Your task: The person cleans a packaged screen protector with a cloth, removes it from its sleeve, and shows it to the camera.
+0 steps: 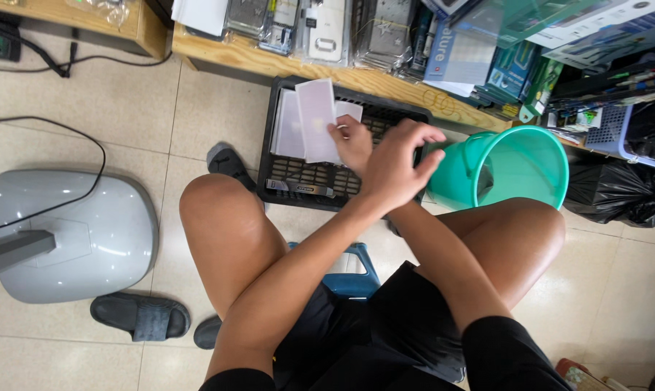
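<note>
Crossed hands over tiled floor (pixel 124 108): right hand (pixel 353 141) pinches white packet (pixel 317 119); left hand (pixel 400 163) seemingly spread.

Right hand (pixel 353 143) pinches white card (pixel 317 119) over black crate (pixel 342 181); left hand (pixel 396 163) open.

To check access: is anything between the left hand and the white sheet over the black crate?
Yes. The right hand, which grips the sheet at its edge, lies between the sheet and the left hand.
</note>
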